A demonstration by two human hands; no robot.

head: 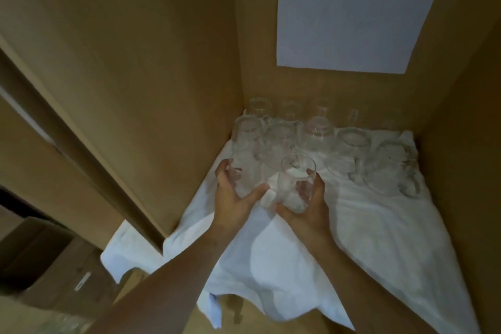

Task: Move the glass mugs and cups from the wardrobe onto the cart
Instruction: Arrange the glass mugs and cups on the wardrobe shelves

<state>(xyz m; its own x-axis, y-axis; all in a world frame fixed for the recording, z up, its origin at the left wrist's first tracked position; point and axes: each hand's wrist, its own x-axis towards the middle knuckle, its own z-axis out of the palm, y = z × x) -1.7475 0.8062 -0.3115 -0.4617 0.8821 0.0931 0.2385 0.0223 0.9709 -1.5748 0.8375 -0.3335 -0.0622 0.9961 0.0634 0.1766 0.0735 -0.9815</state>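
- As both stand on the white cloth (366,225) inside the wardrobe (135,62), each glass is gripped: left hand (233,198) fingers curl round the left glass (244,171), right hand (306,209) round the right glass (294,184).
- Judged light, rigid, slippery, fragile; hold mid-body, not the rim.

Wardrobe shelf (284,320): brown board, walled left, right and rear. Covering: one white cloth (352,225), rumpled, its front edge draped over the shelf lip and past the left wall. On the cloth: clear glass mugs and cups (349,141), grouped in rows toward the rear, several handled; exact count unclear through blur.
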